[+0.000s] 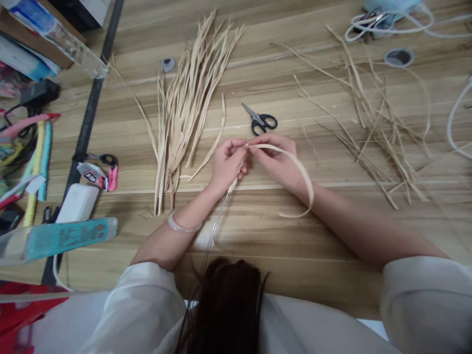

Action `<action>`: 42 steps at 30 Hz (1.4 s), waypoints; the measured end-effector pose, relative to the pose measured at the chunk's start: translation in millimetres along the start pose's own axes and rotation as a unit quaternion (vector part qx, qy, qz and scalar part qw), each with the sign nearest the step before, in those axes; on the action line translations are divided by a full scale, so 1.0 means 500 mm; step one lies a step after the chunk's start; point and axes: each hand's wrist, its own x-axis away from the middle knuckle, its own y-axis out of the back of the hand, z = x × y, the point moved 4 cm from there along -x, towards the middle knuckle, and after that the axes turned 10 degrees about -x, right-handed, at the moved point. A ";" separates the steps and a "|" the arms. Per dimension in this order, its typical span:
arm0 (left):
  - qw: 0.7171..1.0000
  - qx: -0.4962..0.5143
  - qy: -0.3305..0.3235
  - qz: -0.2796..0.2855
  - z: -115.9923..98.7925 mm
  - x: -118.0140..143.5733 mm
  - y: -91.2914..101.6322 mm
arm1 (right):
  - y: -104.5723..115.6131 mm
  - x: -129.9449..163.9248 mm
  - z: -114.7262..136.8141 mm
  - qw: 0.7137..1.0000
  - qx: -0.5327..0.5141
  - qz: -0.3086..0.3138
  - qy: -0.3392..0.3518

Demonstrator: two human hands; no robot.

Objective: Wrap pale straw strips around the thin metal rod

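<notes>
Fingers [235, 142] of the left hand [225, 164] pinch wrapped wire [232, 186], the right hand [277, 160] a pale strip [305, 174], in from the surface's [265, 236] near edge, the strip probably light, springy, splittable, best held flat near the wire.

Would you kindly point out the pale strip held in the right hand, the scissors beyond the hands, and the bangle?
Pale strip [305, 175], head view: on its curve.
Scissors [259, 119], head view: near the pivot.
Bangle [182, 228], head view: on its band.
</notes>
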 end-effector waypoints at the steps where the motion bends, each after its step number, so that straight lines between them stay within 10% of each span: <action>1: 1.000 -0.001 -0.001 -0.001 0.000 0.000 0.000 | 0.001 0.000 0.002 1.000 0.007 -0.009 -0.003; 42: 1.000 0.006 0.019 0.008 0.005 -0.007 0.003 | 0.006 -0.015 -0.016 1.000 -0.019 -0.012 -0.022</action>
